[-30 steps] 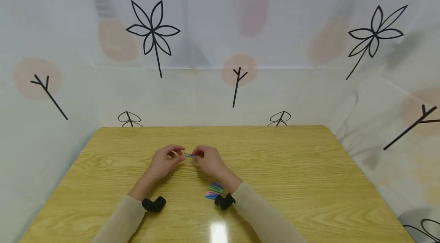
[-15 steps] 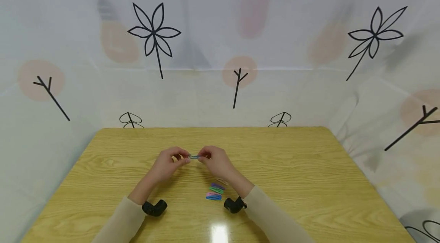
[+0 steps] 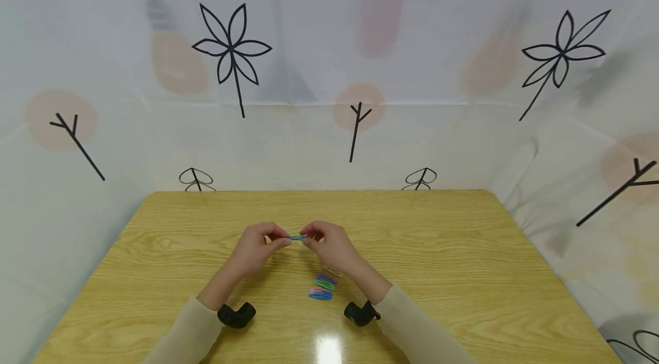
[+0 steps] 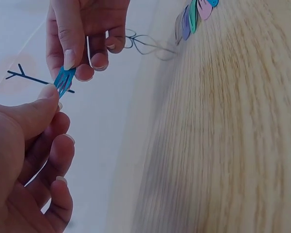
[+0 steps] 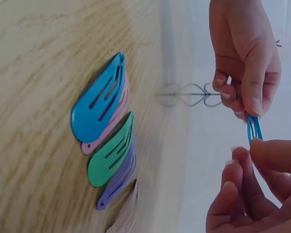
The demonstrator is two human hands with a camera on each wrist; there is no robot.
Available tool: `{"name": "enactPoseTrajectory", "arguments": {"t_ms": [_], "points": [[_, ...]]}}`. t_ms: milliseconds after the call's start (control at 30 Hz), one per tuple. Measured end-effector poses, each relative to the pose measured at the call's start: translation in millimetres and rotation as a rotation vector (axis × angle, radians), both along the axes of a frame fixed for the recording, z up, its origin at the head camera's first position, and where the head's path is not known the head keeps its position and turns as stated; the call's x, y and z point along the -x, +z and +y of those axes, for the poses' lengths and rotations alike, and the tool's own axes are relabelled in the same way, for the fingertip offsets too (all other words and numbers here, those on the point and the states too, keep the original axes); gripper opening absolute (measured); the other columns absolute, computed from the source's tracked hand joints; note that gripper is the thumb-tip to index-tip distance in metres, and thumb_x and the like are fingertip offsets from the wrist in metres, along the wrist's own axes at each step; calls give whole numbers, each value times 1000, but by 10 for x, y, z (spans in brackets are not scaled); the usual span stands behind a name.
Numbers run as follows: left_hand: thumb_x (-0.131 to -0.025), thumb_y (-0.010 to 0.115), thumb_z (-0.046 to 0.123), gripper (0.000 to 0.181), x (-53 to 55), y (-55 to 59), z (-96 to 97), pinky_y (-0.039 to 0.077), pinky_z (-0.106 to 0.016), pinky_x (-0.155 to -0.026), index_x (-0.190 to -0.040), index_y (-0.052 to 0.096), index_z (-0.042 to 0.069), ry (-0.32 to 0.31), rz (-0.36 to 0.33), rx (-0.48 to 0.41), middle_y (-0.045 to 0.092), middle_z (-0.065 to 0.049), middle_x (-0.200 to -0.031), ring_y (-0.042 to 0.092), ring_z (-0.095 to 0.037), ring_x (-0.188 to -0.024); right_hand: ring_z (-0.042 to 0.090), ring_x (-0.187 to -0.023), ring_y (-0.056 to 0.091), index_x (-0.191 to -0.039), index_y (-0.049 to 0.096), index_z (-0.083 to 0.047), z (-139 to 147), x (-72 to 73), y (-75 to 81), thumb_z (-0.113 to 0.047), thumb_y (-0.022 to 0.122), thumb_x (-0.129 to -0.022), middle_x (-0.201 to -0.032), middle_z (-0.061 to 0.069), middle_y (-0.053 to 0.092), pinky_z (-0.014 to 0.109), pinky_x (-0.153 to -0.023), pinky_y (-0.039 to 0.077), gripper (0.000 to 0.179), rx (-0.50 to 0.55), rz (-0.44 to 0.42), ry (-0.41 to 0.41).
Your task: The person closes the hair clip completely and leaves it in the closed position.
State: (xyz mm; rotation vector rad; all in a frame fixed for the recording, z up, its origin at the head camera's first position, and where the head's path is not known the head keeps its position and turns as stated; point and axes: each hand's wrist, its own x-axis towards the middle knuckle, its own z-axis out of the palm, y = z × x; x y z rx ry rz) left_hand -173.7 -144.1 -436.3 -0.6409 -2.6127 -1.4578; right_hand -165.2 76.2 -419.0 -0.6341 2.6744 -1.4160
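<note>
A blue snap hair clip (image 3: 297, 237) is held above the table between both hands, its slotted strips showing in the wrist views. My left hand (image 3: 257, 245) pinches one end between thumb and fingertips. Thumb and index finger of my right hand (image 3: 329, 245) pinch the other end. Fingertips cover both ends of the clip (image 4: 63, 81), so whether it is snapped closed is hard to tell. Below the right hand, more snap clips lie on the table in a slanting row: blue (image 5: 98, 104), pink (image 5: 111, 127), green (image 5: 99, 170), purple (image 5: 128, 167) and beige (image 5: 128, 213).
The wood-grain table (image 3: 437, 261) reaches back to a white printed cloth (image 3: 309, 141) that hangs behind it and along both sides. A black camera mount sits on each wrist, the right one (image 3: 360, 313) beside the row of clips.
Both hands have shifted a little right with the blue hair clip. The left fingertips, earlier at the clip's tip, now pinch its end. The right forearm has uncovered the row, beige clip included.
</note>
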Motion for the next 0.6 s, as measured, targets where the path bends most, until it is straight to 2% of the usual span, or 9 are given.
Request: {"name": "enactPoseTrajectory", "arguments": {"t_ms": [100,433,600], "points": [[-93,72,18,5,-11,8,29,46,-29,-62,-89,73,15,-2,10,-5,66,7,-83,55,-13,-70,15,-89,62,-114,70,-11,23,-10,-14,-14,63,-99,-96,-5,66,30,-71,51,16,25,-6,5],[-96,68,19,7,-47,22,86,42,-27,-58,-90,71,20,-80,-39,6,64,7,-84,51,-18,-66,16,-90,61,-105,74,-7,108,-62,-79,-9,61,-100,-99,-1,70,32,-71,50,14,86,-41,19],[-97,66,22,9,-50,17,113,42,-28,-58,-90,71,18,-114,-31,4,63,7,-84,49,-19,-65,16,-89,62,-102,75,-10,152,-75,-91,-10,62,-99,-98,-3,69,32,-73,52,13,105,-51,8]]}}
